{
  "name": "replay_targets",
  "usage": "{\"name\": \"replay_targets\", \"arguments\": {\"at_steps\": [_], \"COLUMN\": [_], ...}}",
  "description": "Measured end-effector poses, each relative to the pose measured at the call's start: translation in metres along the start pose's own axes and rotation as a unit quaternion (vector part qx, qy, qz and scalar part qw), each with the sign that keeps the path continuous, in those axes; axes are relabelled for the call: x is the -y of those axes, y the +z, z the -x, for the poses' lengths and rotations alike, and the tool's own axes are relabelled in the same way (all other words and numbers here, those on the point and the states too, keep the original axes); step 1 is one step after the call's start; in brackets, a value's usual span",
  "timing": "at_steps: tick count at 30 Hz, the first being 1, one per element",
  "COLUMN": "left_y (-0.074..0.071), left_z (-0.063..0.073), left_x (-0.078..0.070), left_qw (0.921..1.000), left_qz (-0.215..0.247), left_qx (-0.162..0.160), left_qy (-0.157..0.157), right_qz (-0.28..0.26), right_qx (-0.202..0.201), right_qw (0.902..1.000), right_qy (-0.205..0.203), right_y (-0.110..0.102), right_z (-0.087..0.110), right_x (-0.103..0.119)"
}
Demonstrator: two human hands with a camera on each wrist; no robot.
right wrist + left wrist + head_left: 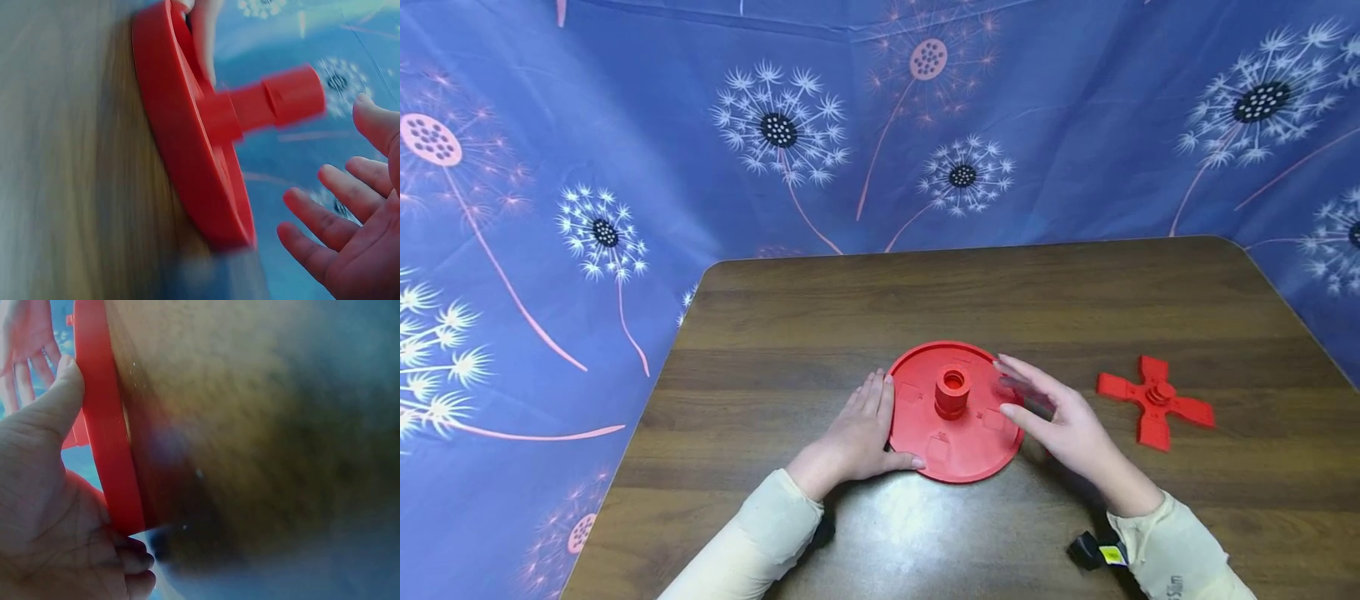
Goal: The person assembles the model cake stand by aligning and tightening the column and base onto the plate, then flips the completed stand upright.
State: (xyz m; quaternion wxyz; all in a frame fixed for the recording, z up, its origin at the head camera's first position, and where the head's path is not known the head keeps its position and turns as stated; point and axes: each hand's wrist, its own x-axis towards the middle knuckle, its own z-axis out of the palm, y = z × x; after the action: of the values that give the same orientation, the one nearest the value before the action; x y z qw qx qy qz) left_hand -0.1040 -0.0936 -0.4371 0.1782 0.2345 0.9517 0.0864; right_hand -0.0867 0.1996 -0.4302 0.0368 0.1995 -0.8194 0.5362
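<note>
Grip of the left hand (861, 433) lies spread along the red rimmed disc (973, 454) from seven to ten o'clock, likely steadying it; the right hand (1067, 421), fingers spread, hovers at three.

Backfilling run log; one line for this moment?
left hand: touching disc rim | right hand: apart from disc | disc: on table, post up | cross: right of right hand

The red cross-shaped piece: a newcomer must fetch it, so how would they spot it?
On the wood-grain table, find the red disc with an upright post. Right of it lies the red cross-shaped piece, four-armed where the disc is round.
</note>
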Motion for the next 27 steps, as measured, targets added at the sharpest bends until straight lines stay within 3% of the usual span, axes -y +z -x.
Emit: {"name": "replay_targets", "arguments": {"at_steps": [5,8,12,15,18,23,27], "left_y": [-0.002,-0.002,-0.002,-0.002,-0.002,-0.002,-0.003], "left_z": [0.001,0.001,0.002,0.002,0.002,0.003,0.002], "left_x": [0.0,0.0,0.0,0.0,0.0,0.0,0.0], "left_qw": [1.0,1.0,1.0,1.0,1.0,1.0,1.0], "left_qz": [-0.001,-0.001,0.003,0.005,0.005,0.004,0.002], "left_qx": [0.002,0.0,-0.001,-0.001,-0.003,-0.003,-0.002], "left_qy": [-0.001,0.0,0.002,0.003,0.003,0.004,0.006], "right_qz": [0.035,0.073,0.132,0.18,0.229,0.301,0.337], "right_qx": [-0.063,-0.112,-0.173,-0.198,-0.193,-0.125,-0.075], "right_qw": [0.9973,0.9905,0.9725,0.9562,0.9402,0.9141,0.902], "right_qy": [0.009,0.031,0.083,0.12,0.162,0.242,0.26], "right_y": [-0.035,-0.057,-0.085,-0.104,-0.121,-0.139,-0.149], "right_z": [0.02,0.032,0.048,0.059,0.067,0.079,0.086], "right_x": [-0.004,-0.007,-0.014,-0.022,-0.034,-0.056,-0.067]}}
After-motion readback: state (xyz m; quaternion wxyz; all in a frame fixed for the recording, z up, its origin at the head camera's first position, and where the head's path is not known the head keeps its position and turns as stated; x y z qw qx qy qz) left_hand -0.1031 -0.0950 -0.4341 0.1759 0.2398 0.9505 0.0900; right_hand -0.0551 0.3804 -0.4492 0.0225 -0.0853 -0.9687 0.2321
